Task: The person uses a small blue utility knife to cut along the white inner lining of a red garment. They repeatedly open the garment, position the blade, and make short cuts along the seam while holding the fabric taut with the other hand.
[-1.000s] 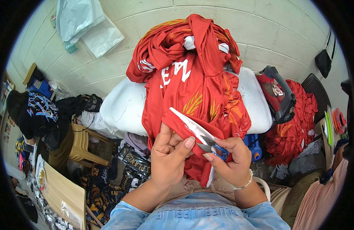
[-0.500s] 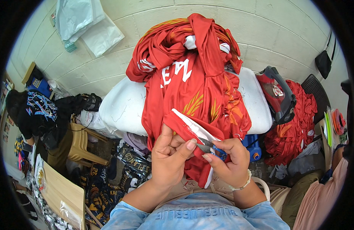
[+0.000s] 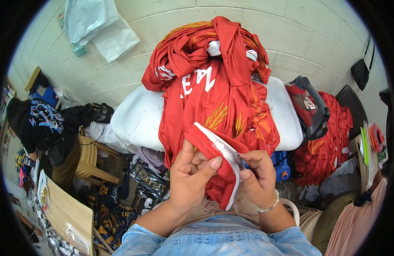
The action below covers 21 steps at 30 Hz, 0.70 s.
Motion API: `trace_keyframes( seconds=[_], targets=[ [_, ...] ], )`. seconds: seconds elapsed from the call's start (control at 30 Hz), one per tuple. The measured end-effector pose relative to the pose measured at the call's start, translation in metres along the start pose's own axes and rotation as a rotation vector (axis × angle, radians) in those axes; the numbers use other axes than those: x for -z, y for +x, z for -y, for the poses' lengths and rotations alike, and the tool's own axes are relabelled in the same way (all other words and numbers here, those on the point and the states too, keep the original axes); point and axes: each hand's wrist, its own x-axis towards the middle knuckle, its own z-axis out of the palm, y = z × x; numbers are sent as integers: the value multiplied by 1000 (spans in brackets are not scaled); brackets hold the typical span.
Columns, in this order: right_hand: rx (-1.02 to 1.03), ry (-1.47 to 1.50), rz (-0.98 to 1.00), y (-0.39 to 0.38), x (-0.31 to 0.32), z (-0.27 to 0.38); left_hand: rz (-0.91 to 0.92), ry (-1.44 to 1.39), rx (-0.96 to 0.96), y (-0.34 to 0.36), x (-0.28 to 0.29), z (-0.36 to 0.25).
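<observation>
A red jersey with white lettering and yellow leaf shapes lies over a white padded surface. My left hand pinches its red, white-edged band between thumb and fingers, lifting it toward me. Small thread snips with a blue part are in my right hand, just right of the band. Its fingers hide most of the tool, and the blades are hard to make out. Bits of loose thread show on the band near my left thumb.
More red jerseys are heaped behind. A red and grey appliance and another red pile stand right. Left are a beige plastic chair, dark packed garments and a person in black. A block wall closes the back.
The snips have moved right, away from the band; their dark blades showed across it before. My right hand has shifted slightly, while my left hand keeps its pinch.
</observation>
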Motion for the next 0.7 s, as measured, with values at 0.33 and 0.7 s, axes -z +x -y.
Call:
trace_keyframes(
  seconds=[0.33, 0.7],
  targets=[
    [-49, 42, 62, -1, 6, -5, 38, 36, -20, -2, -1, -1],
    [-76, 258, -59, 5, 13, 3, 18, 155, -29, 5, 1, -4]
  ],
)
